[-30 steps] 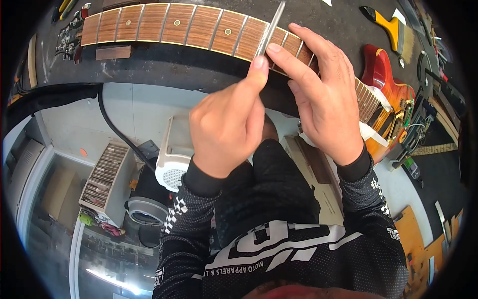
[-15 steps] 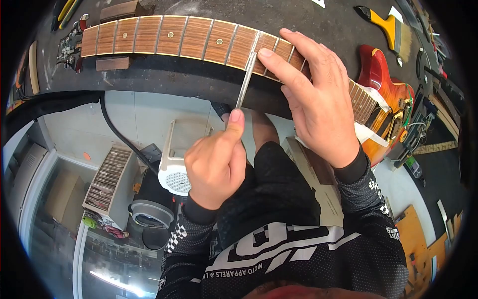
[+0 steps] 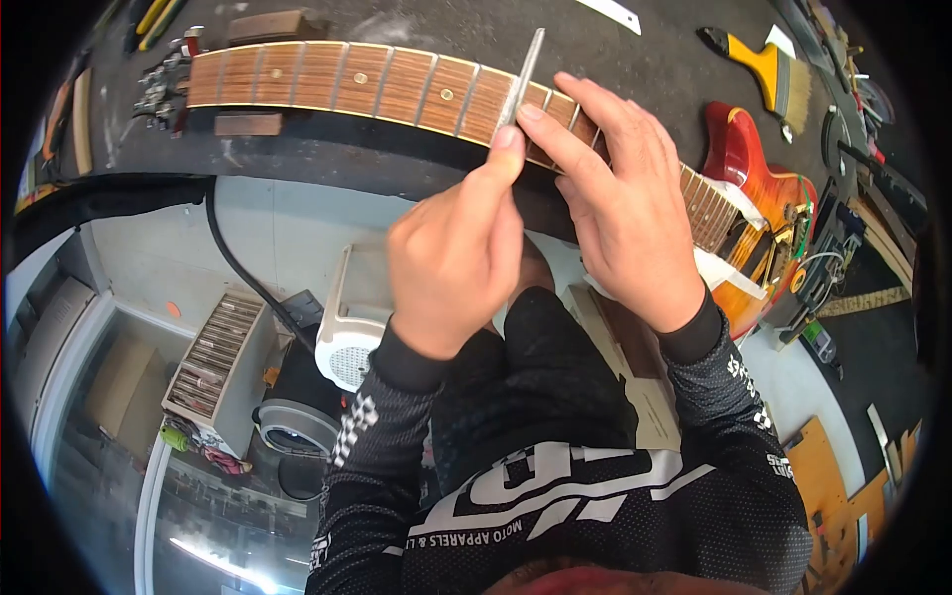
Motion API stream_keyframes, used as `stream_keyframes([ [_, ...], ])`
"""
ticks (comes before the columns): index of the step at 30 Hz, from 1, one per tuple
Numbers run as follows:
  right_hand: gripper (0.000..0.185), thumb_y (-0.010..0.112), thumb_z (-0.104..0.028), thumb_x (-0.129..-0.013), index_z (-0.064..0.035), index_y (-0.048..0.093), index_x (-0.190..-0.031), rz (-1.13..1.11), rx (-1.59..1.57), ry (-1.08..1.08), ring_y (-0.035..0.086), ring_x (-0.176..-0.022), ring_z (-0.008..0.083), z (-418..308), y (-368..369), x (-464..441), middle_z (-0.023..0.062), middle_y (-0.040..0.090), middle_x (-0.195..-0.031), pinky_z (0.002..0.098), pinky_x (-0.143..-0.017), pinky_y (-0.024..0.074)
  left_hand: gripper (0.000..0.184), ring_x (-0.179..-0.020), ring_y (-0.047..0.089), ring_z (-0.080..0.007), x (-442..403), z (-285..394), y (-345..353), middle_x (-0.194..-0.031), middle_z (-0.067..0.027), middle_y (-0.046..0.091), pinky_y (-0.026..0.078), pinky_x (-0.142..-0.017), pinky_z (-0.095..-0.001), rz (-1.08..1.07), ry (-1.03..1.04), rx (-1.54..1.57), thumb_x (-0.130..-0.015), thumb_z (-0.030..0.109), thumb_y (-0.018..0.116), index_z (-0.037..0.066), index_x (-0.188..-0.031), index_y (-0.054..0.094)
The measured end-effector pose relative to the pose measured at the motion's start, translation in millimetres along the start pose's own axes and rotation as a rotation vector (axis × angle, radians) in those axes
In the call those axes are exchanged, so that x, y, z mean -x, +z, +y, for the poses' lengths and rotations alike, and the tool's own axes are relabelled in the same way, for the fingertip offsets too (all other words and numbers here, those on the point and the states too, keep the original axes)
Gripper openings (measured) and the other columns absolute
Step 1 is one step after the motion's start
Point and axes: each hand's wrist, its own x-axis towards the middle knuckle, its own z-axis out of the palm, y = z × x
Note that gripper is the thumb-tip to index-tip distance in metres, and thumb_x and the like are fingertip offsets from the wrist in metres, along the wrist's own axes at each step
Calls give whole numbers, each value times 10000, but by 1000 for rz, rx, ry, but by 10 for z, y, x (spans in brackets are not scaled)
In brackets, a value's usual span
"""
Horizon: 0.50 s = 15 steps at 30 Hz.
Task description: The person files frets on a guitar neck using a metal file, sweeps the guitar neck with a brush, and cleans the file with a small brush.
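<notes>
An electric guitar lies across the bench, its wooden fretboard facing up and its red-orange sunburst body at the right. My left hand is closed round the near end of a slim metal file, thumb along its top. The file lies crosswise on the fretboard, along a fret, its tip reaching past the far edge. My right hand rests over the neck with fingers spread, the index fingertip against or right beside the file; contact is hard to tell. Pale dust shows around that fret.
Wooden blocks sit beside the neck near the headstock. A yellow-handled brush and a white strip lie on the dark bench. Below the bench edge stand a white stool and a slatted box.
My left hand has pushed forward, sliding the file away from me across the fretboard until its tip passes the far edge. My right hand stays on the neck. The view has shifted slightly.
</notes>
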Motion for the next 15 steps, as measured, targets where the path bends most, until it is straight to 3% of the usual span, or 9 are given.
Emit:
stream_keyframes([
  [4, 704, 755, -37, -918, -176, 605, -1592, 17, -139, 33, 533, -1526, 398, -49, -100, -29, 155, 555, -1637, 609, -1295, 351, 514, -647, 652, -221, 125, 112, -146, -881, -122, 739, 531, -633, -353, 72, 24, 64, -974, -101, 701, -32, -1480, 643],
  [8, 564, 738, -32, -948, -92, 636, -1499, 145, -260, 0, 531, -1541, 389, -213, -278, 57, 168, 599, -1587, 615, -1327, 286, 564, -661, 515, -74, 602, 548, -408, -814, -48, 627, 450, -633, -242, 32, -433, 600, -1141, 65, 621, -21, -1644, 379],
  [10, 462, 729, -34, -962, -65, 662, -1418, 86, -397, -110, 590, -1457, 390, -493, -481, 118, 164, 648, -1493, 568, -1291, 356, 416, -595, 517, -79, 551, 936, -662, -832, -46, 652, 433, -569, -238, 54, -591, 801, -1194, 150, 548, 21, -1568, 420],
  [12, 340, 690, -84, -1042, -61, 672, -1381, -170, -891, -13, 624, -1380, 326, -789, -522, 189, 144, 673, -1409, 496, -1228, 425, 359, -576, 489, -59, 639, 1132, -859, -828, -64, 661, 399, -541, -212, 87, -729, 978, -1223, 225, 515, 43, -1521, 433],
  [13, 269, 650, -131, -1094, -64, 675, -1353, -205, -1037, 19, 657, -1234, 264, -965, -492, 245, 121, 696, -1292, 431, -1093, 486, 369, -544, 475, -57, 646, 1226, -920, -827, -59, 664, 359, -498, -193, 91, -696, 965, -1231, 332, 502, 89, -1499, 431],
  [14, 221, 611, -179, -1146, -68, 678, -1325, -245, -1182, 52, 690, -1087, 202, -1119, -469, 280, 99, 718, -1175, 366, -957, 547, 375, -545, 474, -53, 639, 1299, -968, -820, -55, 656, 358, -495, -195, 126, -709, 968, -1230, 334, 506, 87, -1502, 433],
  [15, 220, 574, -223, -1177, -76, 679, -1303, -389, -1356, 200, 656, -951, 144, -1226, -495, 324, 60, 699, -1052, 315, -833, 515, 381, -546, 474, -49, 662, 1370, -1010, -813, -51, 648, 358, -492, -197, 158, -728, 971, -1229, 337, 511, 86, -1504, 435],
])
